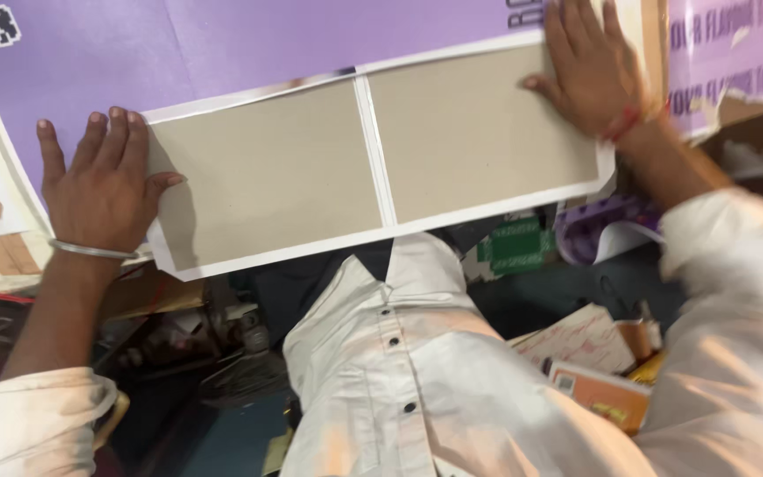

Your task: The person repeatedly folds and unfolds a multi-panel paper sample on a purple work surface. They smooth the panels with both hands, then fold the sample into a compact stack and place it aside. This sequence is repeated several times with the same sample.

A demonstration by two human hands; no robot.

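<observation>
Left hand [103, 181] flat, fingers spread, palm down on the left end of the grey board panels [373, 163]; silver bangle [94, 252] at wrist. Right hand [589, 71] flat on the right panel's far corner, red thread at wrist. Hands well apart, pressing, gripping nothing. Two panels lie side by side on white-edged paper over a purple printed sheet [249, 44]. Green packet [516, 243] and orange box [602, 397] lie below the bench edge.
</observation>
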